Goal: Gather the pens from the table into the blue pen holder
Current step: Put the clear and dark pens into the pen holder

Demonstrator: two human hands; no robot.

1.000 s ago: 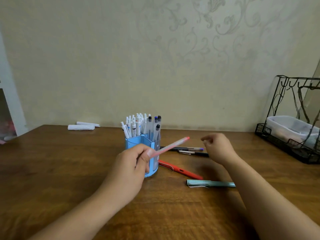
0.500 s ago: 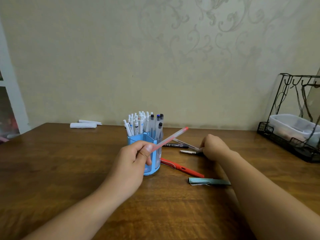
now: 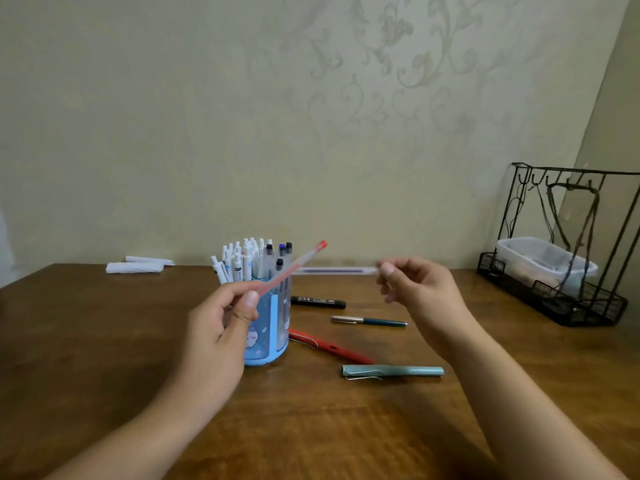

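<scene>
Both hands hold a pen each above the table

Left hand (image 3: 221, 323) pinches a red-capped clear pen (image 3: 294, 266) between thumb and fingers, pen angled up to the right, crossing in front of the blue pen holder (image 3: 273, 327). Right hand (image 3: 419, 289) grips the end of a clear pen with a blue core (image 3: 336, 270), lying level in the air, tip toward the holder's top; blurred. Holder stands upright on the table (image 3: 104, 341), packed with pens. Loose on the table right of the holder: black marker (image 3: 318, 301), dark green pen (image 3: 370, 320), red pen (image 3: 329, 346), teal pen (image 3: 393, 371). Wire rack (image 3: 561, 299) at far right.
</scene>
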